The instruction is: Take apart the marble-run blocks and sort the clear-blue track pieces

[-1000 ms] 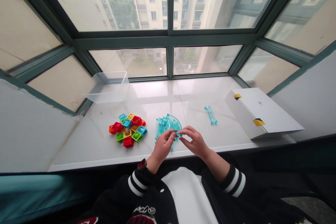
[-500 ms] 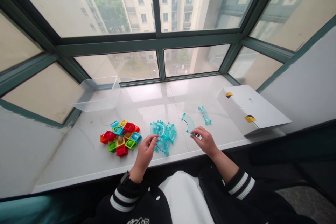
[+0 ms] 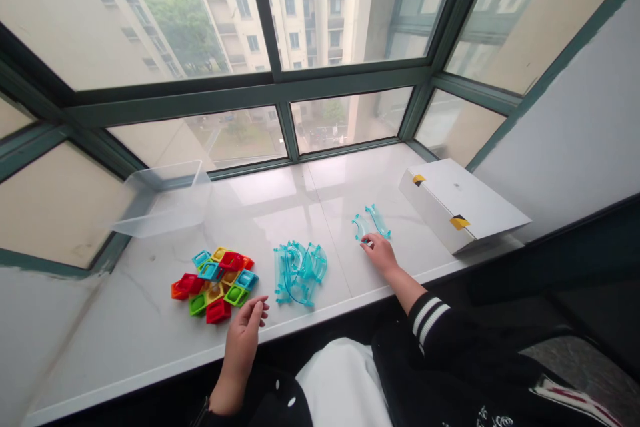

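Near the front edge of the white sill, my left hand (image 3: 245, 330) hovers with its fingers bent and nothing visible between them. A pile of clear teal track pieces (image 3: 300, 273) lies to its right. To its upper left is a heap of red, green, blue, yellow and orange blocks (image 3: 215, 283). My right hand (image 3: 379, 252) pinches the near end of a curved teal piece (image 3: 360, 225), which lies beside another teal piece (image 3: 379, 221) on the sill.
A clear plastic bin (image 3: 167, 203) stands at the back left by the window. On the right lies a white box (image 3: 463, 203) with yellow and black tabs. The sill's front edge (image 3: 320, 320) runs close to my body.
My left hand has drawn back from the teal pile toward the front edge. My right hand has moved the curved piece next to the separate teal one. The view has turned slightly.
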Motion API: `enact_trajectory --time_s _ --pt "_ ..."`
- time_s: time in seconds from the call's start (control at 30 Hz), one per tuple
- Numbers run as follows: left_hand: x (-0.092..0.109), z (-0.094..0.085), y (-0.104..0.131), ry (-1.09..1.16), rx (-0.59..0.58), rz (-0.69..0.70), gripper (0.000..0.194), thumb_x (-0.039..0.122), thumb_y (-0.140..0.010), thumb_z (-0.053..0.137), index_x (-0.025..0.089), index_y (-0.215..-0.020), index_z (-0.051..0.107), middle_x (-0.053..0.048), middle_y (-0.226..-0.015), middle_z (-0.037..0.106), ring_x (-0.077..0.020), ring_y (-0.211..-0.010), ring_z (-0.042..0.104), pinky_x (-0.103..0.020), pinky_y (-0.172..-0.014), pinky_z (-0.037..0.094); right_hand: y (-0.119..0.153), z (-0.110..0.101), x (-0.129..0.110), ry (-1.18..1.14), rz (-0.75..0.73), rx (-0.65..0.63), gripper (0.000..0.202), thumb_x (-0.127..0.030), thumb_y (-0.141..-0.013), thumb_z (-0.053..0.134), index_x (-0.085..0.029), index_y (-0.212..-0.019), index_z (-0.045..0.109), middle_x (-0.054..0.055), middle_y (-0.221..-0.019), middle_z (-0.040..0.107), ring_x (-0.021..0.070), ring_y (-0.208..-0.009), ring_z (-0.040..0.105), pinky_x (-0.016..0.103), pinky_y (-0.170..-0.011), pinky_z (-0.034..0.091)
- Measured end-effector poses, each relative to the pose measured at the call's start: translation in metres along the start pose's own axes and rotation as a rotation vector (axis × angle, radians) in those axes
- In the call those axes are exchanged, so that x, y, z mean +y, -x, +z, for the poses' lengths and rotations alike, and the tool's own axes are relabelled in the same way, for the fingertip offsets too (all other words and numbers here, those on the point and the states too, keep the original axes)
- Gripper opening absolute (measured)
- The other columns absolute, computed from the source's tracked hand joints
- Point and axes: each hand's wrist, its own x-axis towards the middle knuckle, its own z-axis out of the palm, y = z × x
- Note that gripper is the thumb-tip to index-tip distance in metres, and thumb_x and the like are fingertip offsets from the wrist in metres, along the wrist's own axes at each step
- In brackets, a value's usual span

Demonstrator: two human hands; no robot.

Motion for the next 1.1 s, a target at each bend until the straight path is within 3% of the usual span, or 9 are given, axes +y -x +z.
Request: enact_trajectory --time_s 0.13,0.3,0.67,1.1 --pt "0.001 0.002 0.002 0.021 0.005 0.003 0.069 0.079 -0.072 0.073 0.017 -0.101 0.079 -0.008 -0.084 0.074 -0.0223 -0.072 0.066 -0.033 -0.062 0.057 -0.02 0.018 0.003 0.023 0.008 0.0 0.01 -0.025 -0.084 0.063 -0.022 -0.089 0.072 0.005 -0.095 0.069 0.0187 -0.073 0.06 0.036 -0.084 0.05" --pt "-0.014 0.001 0.003 0.027 -0.026 0.001 0.062 0.073 -0.079 0.073 0.017 -0.105 0.079 -0.008 -0.089 0.074 -0.0221 -0.075 0.066 -0.033 -0.065 0.058 -0.024 0.029 0.011 0.046 0.019 0.005 0.012 -0.022 -0.085 0.063 -0.021 -0.091 0.073 0.005 -0.096 0.068 0.0204 -0.084 0.062 0.035 -0.089 0.049" --pt "-0.025 0.005 0.003 0.037 -0.068 -0.017 0.063 0.073 -0.084 0.069 0.016 -0.11 0.078 -0.009 -0.092 0.073 -0.0214 -0.079 0.066 -0.031 -0.069 0.057 -0.022 0.033 0.022 0.099 0.012 0.045 0.027 -0.009 -0.088 0.053 -0.02 -0.099 0.076 0.008 -0.105 0.068 0.0219 -0.1 0.064 0.034 -0.094 0.049" --pt "-0.029 0.01 0.004 0.033 -0.085 -0.018 0.066 0.075 -0.082 0.069 0.015 -0.108 0.079 -0.01 -0.09 0.074 -0.0212 -0.076 0.066 -0.032 -0.066 0.057 -0.018 0.037 0.025 0.144 -0.012 0.065 0.026 -0.01 -0.089 0.054 -0.021 -0.099 0.076 0.008 -0.105 0.068 0.022 -0.098 0.064 0.033 -0.09 0.05"
